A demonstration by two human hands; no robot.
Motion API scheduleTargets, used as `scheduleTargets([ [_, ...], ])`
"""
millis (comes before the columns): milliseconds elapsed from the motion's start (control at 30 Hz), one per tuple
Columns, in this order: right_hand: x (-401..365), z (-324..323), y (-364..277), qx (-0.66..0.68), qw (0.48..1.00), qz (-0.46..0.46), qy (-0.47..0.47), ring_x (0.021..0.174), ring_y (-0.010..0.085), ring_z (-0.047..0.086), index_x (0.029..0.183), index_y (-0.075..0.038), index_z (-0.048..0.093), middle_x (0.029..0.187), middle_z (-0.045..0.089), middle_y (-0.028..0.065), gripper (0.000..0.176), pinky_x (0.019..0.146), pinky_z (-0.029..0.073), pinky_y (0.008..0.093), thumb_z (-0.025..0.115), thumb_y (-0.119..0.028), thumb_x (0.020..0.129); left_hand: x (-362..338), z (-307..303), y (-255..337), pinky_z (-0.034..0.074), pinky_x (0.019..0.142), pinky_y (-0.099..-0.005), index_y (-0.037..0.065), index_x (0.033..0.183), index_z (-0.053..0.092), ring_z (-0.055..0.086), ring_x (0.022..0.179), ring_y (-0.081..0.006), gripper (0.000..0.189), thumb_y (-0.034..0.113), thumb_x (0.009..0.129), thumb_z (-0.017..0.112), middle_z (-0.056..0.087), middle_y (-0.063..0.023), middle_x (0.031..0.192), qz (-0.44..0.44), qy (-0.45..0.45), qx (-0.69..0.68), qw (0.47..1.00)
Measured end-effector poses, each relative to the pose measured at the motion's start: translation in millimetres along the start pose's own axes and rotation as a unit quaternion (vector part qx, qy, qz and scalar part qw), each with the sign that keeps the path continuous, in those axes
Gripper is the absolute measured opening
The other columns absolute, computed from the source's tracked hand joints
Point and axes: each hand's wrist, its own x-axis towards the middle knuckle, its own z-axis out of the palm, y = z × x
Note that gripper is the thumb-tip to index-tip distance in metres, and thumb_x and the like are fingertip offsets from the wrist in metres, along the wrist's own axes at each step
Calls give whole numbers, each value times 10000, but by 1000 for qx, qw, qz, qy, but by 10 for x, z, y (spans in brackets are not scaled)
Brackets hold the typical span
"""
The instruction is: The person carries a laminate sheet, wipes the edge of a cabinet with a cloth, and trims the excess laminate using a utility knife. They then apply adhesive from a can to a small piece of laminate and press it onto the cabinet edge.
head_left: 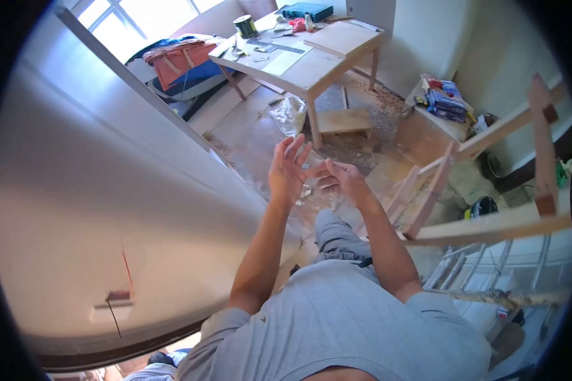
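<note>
Both of my hands are raised in front of my body, above the dusty floor (248, 143). My left hand (288, 170) has its fingers spread and holds nothing. Close beside it, my right hand (342, 178) is turned inward with its fingers apart and nothing visible in them; its fingertips meet or nearly meet the left palm. Beyond the hands stands a wooden table (305, 81), with a crumpled clear plastic bag (289, 115) on the floor near its front leg.
A low wooden stool (344, 120) is under the table. Wooden rails (489, 136) and a ladder (470, 270) stand at the right. A white wall (140, 184) fills the left. A box (435, 127) holds blue packages (448, 103). Another person (156, 369) shows at the bottom left.
</note>
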Motion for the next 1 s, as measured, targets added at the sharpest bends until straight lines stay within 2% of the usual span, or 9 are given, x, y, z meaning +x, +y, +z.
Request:
scheduleTargets([
  [100, 890, -117, 154, -22, 992, 4, -128, 1021, 192, 751, 1198, -44, 755, 1165, 765, 90, 328, 832, 631, 337, 692, -344, 1082, 262, -226, 14, 534, 1120, -619, 130, 1518, 462, 386, 1559, -364, 500, 476, 1158, 453, 412, -138, 1668, 58, 43, 39, 997],
  [233, 2015, -26, 602, 26, 967, 145, -208, 1009, 213, 758, 1182, -38, 736, 1120, 764, 86, 269, 856, 654, 388, 780, -245, 1014, 485, -619, 27, 353, 1259, -644, 123, 1598, 405, 304, 1604, -392, 704, 631, 1112, 442, 314, -96, 1750, 166, 157, 110, 967],
  [367, 2658, 355, 811, 140, 931, 257, -217, 1014, 193, 746, 1232, -43, 699, 1127, 750, 83, 278, 834, 650, 402, 731, -234, 1033, 1060, -1004, 336, 366, 1237, -683, 98, 1600, 385, 218, 1634, -387, 759, 653, 1091, 480, 239, -90, 1776, 235, 267, 101, 929],
  [433, 2941, 459, 459, 137, 919, 280, -242, 1037, 185, 736, 1248, -43, 692, 1142, 746, 80, 291, 834, 642, 400, 710, -250, 1044, 1334, -946, 449, 367, 1227, -704, 93, 1608, 372, 186, 1644, -381, 781, 659, 1083, 493, 217, -87, 1782, 256, 321, 94, 907],
  [633, 4007, 533, -65, 102, 943, 213, -233, 1043, 134, 685, 1293, -31, 680, 1163, 724, 57, 369, 839, 577, 322, 672, -324, 1068, 2645, -848, 769, 326, 1233, -719, 137, 1670, 299, 50, 1679, -366, 854, 683, 1055, 529, 56, -79, 1828, 332, 290, 268, 857],
  [700, 4186, 557, -304, 103, 952, 183, -221, 1020, 118, 676, 1303, -29, 677, 1161, 719, 49, 383, 835, 557, 298, 674, -332, 1068, 2952, -774, 842, 276, 1257, -688, 146, 1682, 289, -36, 1688, -355, 892, 704, 1035, 544, -44, -74, 1840, 331, 237, 461, 789],
  [767, 4387, 571, -478, 113, 954, 174, -216, 1004, 138, 678, 1310, -31, 679, 1155, 724, 57, 376, 834, 559, 309, 673, -316, 1065, 3146, -899, 843, 226, 1269, -684, 128, 1703, 264, -37, 1690, -365, 948, 725, 1021, 545, -39, -123, 1840, 330, 225, 507, 764],
  [867, 4711, 541, -557, 119, 956, 165, -210, 980, 168, 682, 1321, -34, 681, 1147, 730, 69, 368, 832, 564, 326, 672, -293, 1060, 3373, -1084, 917, 131, 1296, -665, 89, 1717, 267, 4, 1680, -445, 960, 703, 1034, 545, 87, -261, 1809, 270, 130, 691, 658],
  [1000, 5147, 353, -472, 110, 956, 171, -209, 947, 208, 686, 1335, -38, 684, 1136, 739, 84, 360, 830, 569, 349, 671, -262, 1053, 3721, -1280, 935, 50, 1314, -628, 84, 1684, 364, -10, 1679, -456, 906, 672, 1031, 585, 144, -260, 1802, 214, 52, 743, 632],
])
